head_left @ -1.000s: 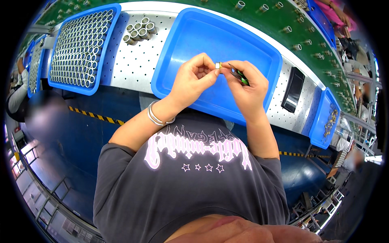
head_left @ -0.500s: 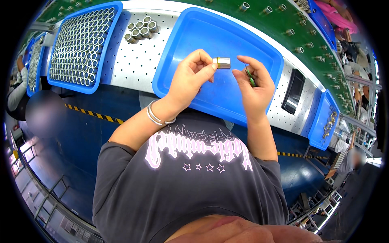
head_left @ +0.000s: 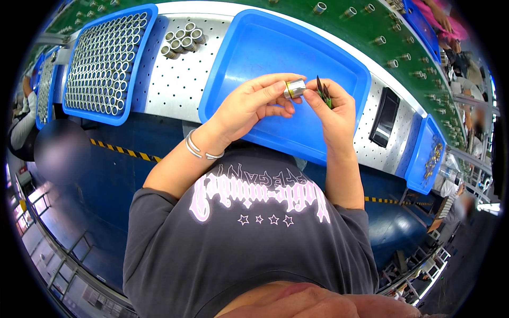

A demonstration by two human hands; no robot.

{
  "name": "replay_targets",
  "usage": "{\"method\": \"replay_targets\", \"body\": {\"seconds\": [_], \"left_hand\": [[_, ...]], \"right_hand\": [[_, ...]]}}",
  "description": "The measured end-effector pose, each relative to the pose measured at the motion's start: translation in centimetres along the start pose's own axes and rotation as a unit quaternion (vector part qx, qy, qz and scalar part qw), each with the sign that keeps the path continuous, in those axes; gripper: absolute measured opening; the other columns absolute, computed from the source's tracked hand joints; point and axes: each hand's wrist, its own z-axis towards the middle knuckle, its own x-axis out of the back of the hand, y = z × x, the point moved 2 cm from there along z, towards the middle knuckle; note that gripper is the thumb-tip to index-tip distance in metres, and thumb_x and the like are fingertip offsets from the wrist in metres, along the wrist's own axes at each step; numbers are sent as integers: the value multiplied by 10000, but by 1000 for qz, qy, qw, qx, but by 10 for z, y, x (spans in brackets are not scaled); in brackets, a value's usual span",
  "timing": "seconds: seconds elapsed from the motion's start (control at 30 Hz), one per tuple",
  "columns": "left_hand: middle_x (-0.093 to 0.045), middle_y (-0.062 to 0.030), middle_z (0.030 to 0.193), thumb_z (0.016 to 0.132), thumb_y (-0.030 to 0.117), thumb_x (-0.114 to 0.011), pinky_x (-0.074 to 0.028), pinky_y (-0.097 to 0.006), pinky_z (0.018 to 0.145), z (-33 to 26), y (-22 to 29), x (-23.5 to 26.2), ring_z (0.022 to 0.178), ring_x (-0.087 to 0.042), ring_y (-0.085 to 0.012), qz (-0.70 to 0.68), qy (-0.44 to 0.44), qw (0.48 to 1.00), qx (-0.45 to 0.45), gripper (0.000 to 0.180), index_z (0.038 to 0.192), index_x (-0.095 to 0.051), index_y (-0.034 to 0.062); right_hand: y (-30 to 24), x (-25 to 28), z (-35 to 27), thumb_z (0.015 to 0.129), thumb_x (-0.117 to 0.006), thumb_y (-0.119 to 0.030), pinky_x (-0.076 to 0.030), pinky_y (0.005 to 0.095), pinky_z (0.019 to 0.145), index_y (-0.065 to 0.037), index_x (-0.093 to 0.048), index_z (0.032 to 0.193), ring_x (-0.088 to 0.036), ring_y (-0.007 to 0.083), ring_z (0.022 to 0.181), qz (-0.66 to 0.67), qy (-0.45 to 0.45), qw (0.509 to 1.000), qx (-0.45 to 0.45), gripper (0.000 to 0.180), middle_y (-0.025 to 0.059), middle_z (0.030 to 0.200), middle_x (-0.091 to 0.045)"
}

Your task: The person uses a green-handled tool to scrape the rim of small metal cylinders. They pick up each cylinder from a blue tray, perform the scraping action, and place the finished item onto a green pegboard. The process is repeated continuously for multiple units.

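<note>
Above a large blue tray (head_left: 275,47), my left hand (head_left: 245,105) is closed on a short shiny metal sleeve (head_left: 295,88) with a yellow band near its left end. The sleeve lies nearly level, tilted up a little to the right. My right hand (head_left: 338,117) is closed round small green-handled snips (head_left: 325,95), whose dark pointed blades stick up past the fingers. Its thumb and fingertips are at the right end of the sleeve, seemingly touching it. The snips' handles are mostly hidden in the palm.
Several metal sleeves (head_left: 183,40) stand on the perforated metal table at left, beside a blue tray packed with rings (head_left: 101,63). A black phone-like device (head_left: 385,117) and a small blue tray of brass-coloured bits (head_left: 432,161) are at right. A green belt (head_left: 360,37) carrying sleeves runs behind.
The sleeve has moved slightly right and tilted in my left hand. My right hand has closed in from the right, its fingers reaching the sleeve's end, and the snips' blades now point up.
</note>
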Motion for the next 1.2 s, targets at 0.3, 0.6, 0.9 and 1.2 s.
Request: {"method": "replay_targets", "body": {"seconds": [0.3,0.6,0.9,1.2], "left_hand": [[-572,-134,1093,881,147,-584,-466,-308,886,3,1,6,953,-577,-178,-85,53,994,-49,445,1267,-395,30],[-565,-132,1120,876,116,-586,-466,-289,887,2,-1,4,966,-577,-157,-59,50,995,-61,446,1276,-394,70],[-572,-123,1113,859,110,-609,-452,-292,895,2,0,2,969,-570,-158,-48,55,995,-62,452,1265,-413,80],[-575,-119,1108,849,120,-627,-450,-292,898,3,1,1,974,-565,-158,-35,60,996,-62,455,1256,-428,81]], "right_hand": [[6,4,-1,799,-671,-111,-442,234,598,-10,-636,969,-564,108,677,-209,48,972,101,201,63,810,-636],[0,0,-4,764,-683,-87,-388,246,494,-33,-673,870,-522,137,551,-269,41,955,117,120,69,660,-593],[1,0,-5,772,-678,-93,-353,249,468,-34,-676,865,-480,121,518,-264,43,956,124,110,57,614,-559],[3,0,-4,777,-673,-97,-349,251,466,-30,-674,858,-477,119,517,-259,43,957,124,106,57,613,-559]]}}
